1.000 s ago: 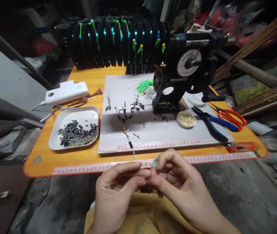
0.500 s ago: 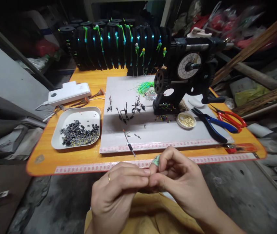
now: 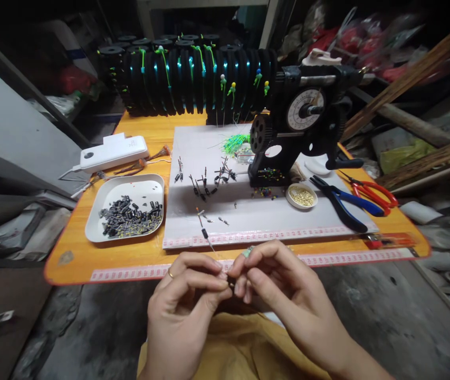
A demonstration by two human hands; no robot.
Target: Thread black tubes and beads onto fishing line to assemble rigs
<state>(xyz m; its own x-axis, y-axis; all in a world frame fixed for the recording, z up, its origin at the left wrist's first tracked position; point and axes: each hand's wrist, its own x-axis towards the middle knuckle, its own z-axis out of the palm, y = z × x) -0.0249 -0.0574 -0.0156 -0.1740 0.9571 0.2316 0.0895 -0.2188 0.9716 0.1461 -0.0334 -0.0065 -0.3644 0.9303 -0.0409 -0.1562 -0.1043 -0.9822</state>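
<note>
My left hand (image 3: 191,295), a ring on one finger, pinches a tiny dark piece (image 3: 231,283) between thumb and fingertips in front of the table edge. Beside it, fingertips almost touching, is my right hand (image 3: 284,287). Its fingers are curled together, and what they hold is too small to make out. A green wrap (image 3: 247,252) covers part of one right finger. Just beyond the hands, a black cylinder on a thin stem (image 3: 204,233) lies over the white board's front edge, its tip pointing toward my fingers.
Ahead lies a white board (image 3: 185,142) with small black cylinder pieces. A white tray (image 3: 90,221) of dark parts sits left. Right are a dish of gold bits (image 3: 302,196), blue-handled pliers (image 3: 355,206) and red-handled pliers (image 3: 383,192). A crank winder with black spools (image 3: 193,79) stands behind.
Both hands have shifted slightly left, and their fingertips have parted a little, showing the tiny dark piece. The black cylinder on its stem has slid up and left.
</note>
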